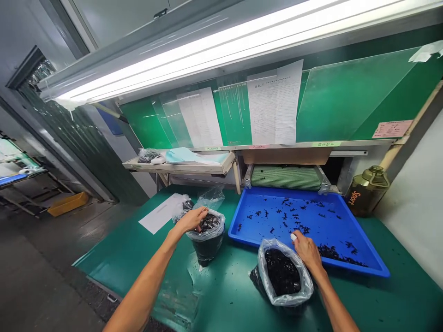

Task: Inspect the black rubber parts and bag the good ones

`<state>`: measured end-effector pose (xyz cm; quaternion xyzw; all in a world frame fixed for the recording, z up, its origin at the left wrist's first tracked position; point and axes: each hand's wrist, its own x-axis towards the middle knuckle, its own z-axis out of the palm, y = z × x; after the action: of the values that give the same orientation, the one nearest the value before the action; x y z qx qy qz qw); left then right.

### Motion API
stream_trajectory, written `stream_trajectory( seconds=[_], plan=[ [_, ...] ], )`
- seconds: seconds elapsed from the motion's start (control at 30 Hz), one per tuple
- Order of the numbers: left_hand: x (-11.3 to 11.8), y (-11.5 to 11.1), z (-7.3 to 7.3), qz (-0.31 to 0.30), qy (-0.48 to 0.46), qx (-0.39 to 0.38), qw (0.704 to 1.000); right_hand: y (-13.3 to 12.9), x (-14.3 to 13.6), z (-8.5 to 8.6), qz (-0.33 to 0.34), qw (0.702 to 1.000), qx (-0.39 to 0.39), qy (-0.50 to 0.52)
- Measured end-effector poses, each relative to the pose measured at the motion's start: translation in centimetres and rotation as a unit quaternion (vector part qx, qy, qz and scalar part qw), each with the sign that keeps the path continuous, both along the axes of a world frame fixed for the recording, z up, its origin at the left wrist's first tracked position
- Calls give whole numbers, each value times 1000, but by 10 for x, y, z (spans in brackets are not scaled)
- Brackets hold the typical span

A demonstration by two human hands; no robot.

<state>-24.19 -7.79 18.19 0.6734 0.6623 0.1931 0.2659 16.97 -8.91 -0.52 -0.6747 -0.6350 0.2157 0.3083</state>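
My left hand (192, 220) reaches over the rim of a plastic-lined tub (207, 251), thumb and fingers apart, at the shiny black rings (210, 223) inside. My right hand (307, 250) is at the near edge of a blue tray (256, 235), with a white cover on one fingertip. Its fingers are curled together, and whatever they hold is too small to make out. Small black pieces (296, 216) lie scattered in the tray and heaped at its near right. Just left of my right wrist stands an open clear bag (268, 281) full of small black parts (282, 272).
A green ribbed conveyor (285, 177) ends above the tray's far side. A dark bottle (368, 191) stands at the right wall. White paper (157, 216) and a knotted plastic bag (183, 206) lie left of the tub. A small shelf (180, 168) and a long lamp (221, 50) overhang the table.
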Motion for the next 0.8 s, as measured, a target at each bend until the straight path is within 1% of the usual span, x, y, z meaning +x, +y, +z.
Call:
stream_trajectory(
  seconds=[0.1,0.17,0.2,0.27,0.3,0.37,0.43,0.5,0.57,0.63,0.7,0.77,0.8],
  plan=[
    [-1,-3,8,39,-16,47,998,0,2,2,5,999,12,39],
    [5,-7,15,56,-37,77,995,1,4,3,5,998,17,67],
    [10,-10,19,59,-67,95,991,2,4,4,4,997,18,80],
    [28,-16,25,56,-180,129,973,4,4,5,0,995,16,102],
    [39,-18,27,53,-256,144,955,5,4,6,-1,994,15,111],
    [66,-19,26,39,-398,156,903,7,3,7,-2,993,13,121],
    [94,-16,20,12,-484,146,863,7,3,7,-1,992,15,123],
    [121,-9,11,-16,-531,127,838,7,4,7,0,993,21,119],
    [144,0,0,-24,-554,108,825,7,7,10,7,993,35,114],
    [164,9,-12,-25,-560,88,823,8,9,17,18,992,57,111],
    [183,15,-25,-33,-554,66,829,10,8,33,26,990,81,112],
    [205,19,-39,-47,-547,42,835,12,1,56,47,986,84,136],
    [217,21,-46,-56,-547,28,835,13,-4,69,72,982,77,157]
  ],
)
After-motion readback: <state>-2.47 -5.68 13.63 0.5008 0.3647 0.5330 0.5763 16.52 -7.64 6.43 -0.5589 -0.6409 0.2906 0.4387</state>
